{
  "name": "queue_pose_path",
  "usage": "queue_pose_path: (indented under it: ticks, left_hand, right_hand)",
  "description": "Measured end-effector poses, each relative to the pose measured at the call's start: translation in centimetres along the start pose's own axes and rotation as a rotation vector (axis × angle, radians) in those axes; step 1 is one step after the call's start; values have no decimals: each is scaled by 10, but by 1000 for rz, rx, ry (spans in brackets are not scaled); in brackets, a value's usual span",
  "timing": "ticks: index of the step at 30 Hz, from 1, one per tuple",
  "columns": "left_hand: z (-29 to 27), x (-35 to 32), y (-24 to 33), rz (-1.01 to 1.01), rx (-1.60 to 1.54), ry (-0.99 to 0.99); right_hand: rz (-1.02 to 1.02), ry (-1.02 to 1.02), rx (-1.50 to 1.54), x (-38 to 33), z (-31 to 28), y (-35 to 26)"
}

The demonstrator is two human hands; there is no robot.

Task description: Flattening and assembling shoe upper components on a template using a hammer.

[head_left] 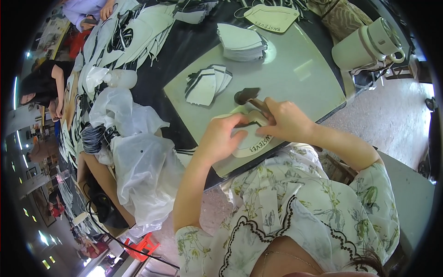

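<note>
My left hand point(223, 137) presses down on a cream shaped piece point(251, 143) with printed lettering, lying at the near edge of a pale green work board point(295, 69). My right hand point(285, 121) grips the wooden handle of a small hammer point(247, 96), whose dark head hovers just beyond the piece. A small fan of white and black cut pieces point(207, 84) lies on the board beyond the hammer. A taller stack of white pieces point(242, 42) stands farther back.
Crumpled clear plastic bags point(138, 152) hang over the table's left edge. More cut pieces point(134, 32) cover the dark table at the back left. A cream jug with a lid point(369, 44) stands at the right. Other people sit along the left.
</note>
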State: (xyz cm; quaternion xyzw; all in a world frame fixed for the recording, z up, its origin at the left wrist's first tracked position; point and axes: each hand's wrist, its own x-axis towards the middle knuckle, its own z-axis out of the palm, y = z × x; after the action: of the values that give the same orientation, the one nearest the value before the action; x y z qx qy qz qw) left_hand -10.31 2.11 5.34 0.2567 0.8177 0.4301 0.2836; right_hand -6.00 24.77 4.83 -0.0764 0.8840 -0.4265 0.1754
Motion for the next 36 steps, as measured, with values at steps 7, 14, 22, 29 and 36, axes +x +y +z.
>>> queue_pose_path:
  ticks: [7, 14, 22, 29, 36]
  left_hand:
    - [8, -18, 14, -234, 146, 203]
    - [8, -21, 8, -302, 60, 140]
    - [36, -31, 7, -160, 266, 244]
    - [47, -32, 12, -197, 326, 371]
    - [45, -28, -8, 13, 287, 452]
  right_hand:
    - [33, -85, -158, 6, 5, 3]
    - [37, -103, -174, 9, 4, 0]
    - [-42, -84, -178, 6, -25, -1]
    - [-45, -203, -549, -20, -38, -24]
    - [8, -230, -634, -21, -27, -35]
